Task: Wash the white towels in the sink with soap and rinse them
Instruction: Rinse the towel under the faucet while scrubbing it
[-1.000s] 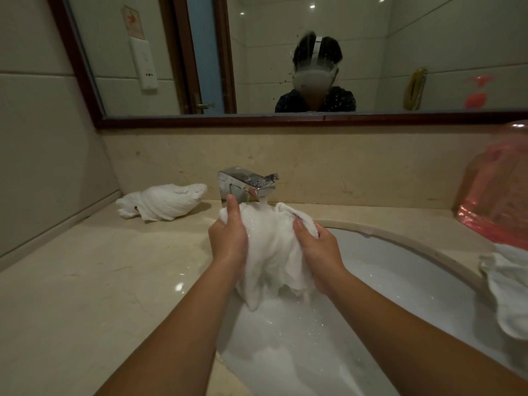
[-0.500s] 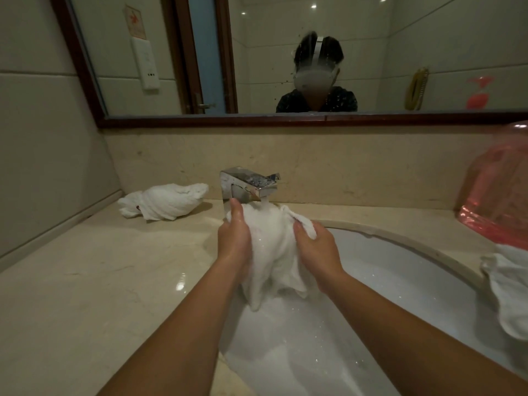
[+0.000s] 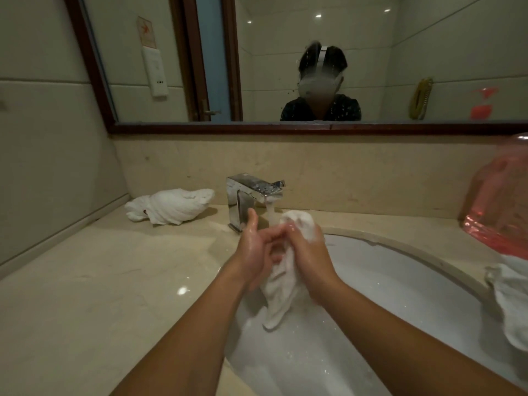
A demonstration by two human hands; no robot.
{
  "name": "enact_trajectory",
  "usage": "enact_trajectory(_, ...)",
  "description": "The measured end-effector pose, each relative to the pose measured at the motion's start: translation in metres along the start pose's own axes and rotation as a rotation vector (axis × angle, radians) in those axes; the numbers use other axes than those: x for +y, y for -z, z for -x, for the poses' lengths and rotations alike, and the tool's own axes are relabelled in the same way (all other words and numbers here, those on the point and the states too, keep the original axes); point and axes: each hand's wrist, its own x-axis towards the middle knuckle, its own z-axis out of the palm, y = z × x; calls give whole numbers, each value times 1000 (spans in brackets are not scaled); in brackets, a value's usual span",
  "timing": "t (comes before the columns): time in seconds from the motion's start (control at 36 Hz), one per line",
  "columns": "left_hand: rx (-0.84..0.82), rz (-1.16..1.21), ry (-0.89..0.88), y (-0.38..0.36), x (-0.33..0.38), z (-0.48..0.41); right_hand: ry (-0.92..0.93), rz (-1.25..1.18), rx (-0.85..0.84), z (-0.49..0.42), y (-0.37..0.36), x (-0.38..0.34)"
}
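Wet white towel point(image 3: 278, 292), limp terry cloth bunched into a rope, hangs over the sink point(image 3: 400, 281) just under the faucet point(image 3: 251, 195); its top knob sits in the water stream, tail droops toward the foamy basin w/o clearly touching it. Right hand point(image 3: 310, 252) grasps the upper part, fingers curled round the cloth. Left hand point(image 3: 254, 250) is clenched on the cloth from the other side, thumb stuck up, skin wet & shiny. Vs 0.5 s ago: towel was spread wider between both hands; now it's squeezed much narrower, hands closed in till they touch. Faucet is boxy chrome, beaded w/ drops, water running. Sink is a smooth white oval bowl set in a glossy beige stone surface point(image 3: 100, 310). On that surface, back left, a 2nd white towel point(image 3: 168, 205) lies twisted in a lump, same spot as before. At right edge a 3rd white cloth point(image 3: 511, 298) drapes over the sink rim, below a pink translucent plastic container point(image 3: 503, 201). Wood-framed mirror point(image 3: 285, 128) above the backsplash.
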Motion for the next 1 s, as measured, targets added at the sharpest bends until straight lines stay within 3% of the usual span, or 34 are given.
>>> enact_trajectory(0.14,291,-79,-55,11,4,-19,-406,-438,-96,-5,12,-8)
enact_trajectory(0.25,414,-228,-114,17,-2,-29,-429,-647,-210,-3,15,-21)
enact_trajectory(0.5,392,-405,-227,9,5,-9,-371,-705,-213,-2,20,-33)
enact_trajectory(0.78,69,-160,96,-3,2,-7,-124,-867,-124,-11,27,-43)
enact_trajectory(0.92,56,-171,351,8,-3,-13,-277,-693,-44,-17,33,-29)
enact_trajectory(1.0,127,-112,381,11,0,-17,-410,-572,-64,-20,34,-19)
